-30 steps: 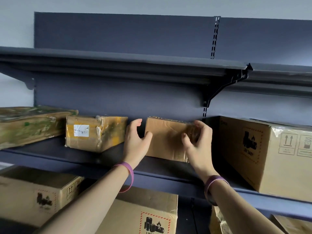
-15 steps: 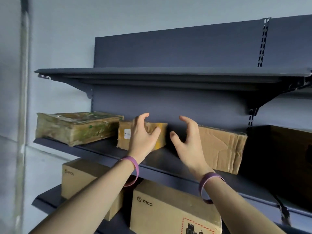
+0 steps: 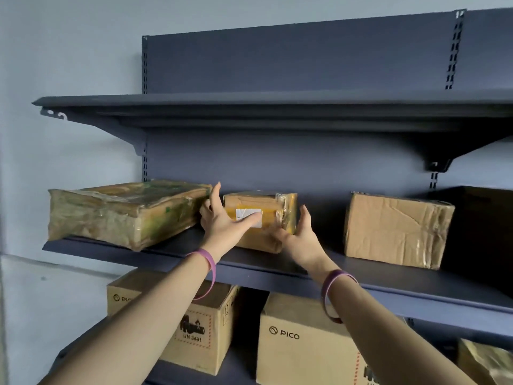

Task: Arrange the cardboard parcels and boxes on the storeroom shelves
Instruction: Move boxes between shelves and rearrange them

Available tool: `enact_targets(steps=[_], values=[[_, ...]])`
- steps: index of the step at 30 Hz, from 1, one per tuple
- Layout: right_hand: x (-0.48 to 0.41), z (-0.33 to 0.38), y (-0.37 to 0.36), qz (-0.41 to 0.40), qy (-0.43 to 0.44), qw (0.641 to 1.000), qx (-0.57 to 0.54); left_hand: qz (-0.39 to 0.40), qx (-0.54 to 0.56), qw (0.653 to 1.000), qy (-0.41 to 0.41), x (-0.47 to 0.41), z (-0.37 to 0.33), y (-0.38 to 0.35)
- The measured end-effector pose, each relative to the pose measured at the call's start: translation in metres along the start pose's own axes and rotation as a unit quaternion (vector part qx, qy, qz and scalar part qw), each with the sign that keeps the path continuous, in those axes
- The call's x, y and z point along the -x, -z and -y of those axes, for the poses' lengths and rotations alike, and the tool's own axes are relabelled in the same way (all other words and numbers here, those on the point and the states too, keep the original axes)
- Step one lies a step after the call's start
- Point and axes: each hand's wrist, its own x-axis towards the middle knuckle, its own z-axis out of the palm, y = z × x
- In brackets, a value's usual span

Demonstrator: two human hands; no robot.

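Observation:
A small yellow-taped parcel (image 3: 251,202) with a white label stands in the middle of the dark middle shelf (image 3: 388,291). My left hand (image 3: 222,223) is at its left end, fingers straight and spread upward, thumb lying across the label. Against the parcel's lower right corner sits my right hand (image 3: 301,236), fingers straight along the right side. A wide flat parcel wrapped in tape (image 3: 125,212) lies just left of it. A crumpled brown box (image 3: 397,229) stands apart on the right.
Right above the parcels hangs the upper shelf (image 3: 249,107) on its brackets. A large box in shadow (image 3: 477,232) fills the far right of the middle shelf. Below stand two PICO cartons (image 3: 299,343) (image 3: 200,332) and a taped parcel (image 3: 485,359).
Both hands let go of the crumpled brown box and moved left to the yellow-taped parcel, now one at each end. My view swung left as well.

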Motion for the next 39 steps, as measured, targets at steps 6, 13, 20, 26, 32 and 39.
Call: enact_targets(steps=[6, 13, 20, 26, 32, 39], values=[[-0.008, -0.005, -0.010, -0.002, -0.047, 0.996, 0.069, 0.053, -0.030, 0.998, -0.011, -0.009, 0.012, -0.026], [-0.012, -0.021, -0.010, 0.063, -0.024, 0.989, 0.134, -0.010, -0.075, 0.997, -0.005, -0.014, 0.014, -0.042], [-0.012, -0.016, -0.011, 0.076, 0.009, 0.982, 0.175, -0.068, -0.056, 0.995, -0.044, -0.020, 0.014, -0.042], [-0.014, -0.015, -0.003, 0.066, 0.066, 0.987, 0.133, -0.052, 0.054, 0.994, -0.080, -0.032, 0.016, -0.013], [-0.026, -0.017, 0.020, -0.115, -0.027, 0.992, -0.044, 0.084, 0.193, 0.977, -0.043, -0.034, 0.034, 0.011], [-0.022, -0.024, 0.029, -0.092, -0.109, 0.960, -0.241, 0.124, 0.222, 0.967, -0.029, -0.036, 0.037, 0.009]])
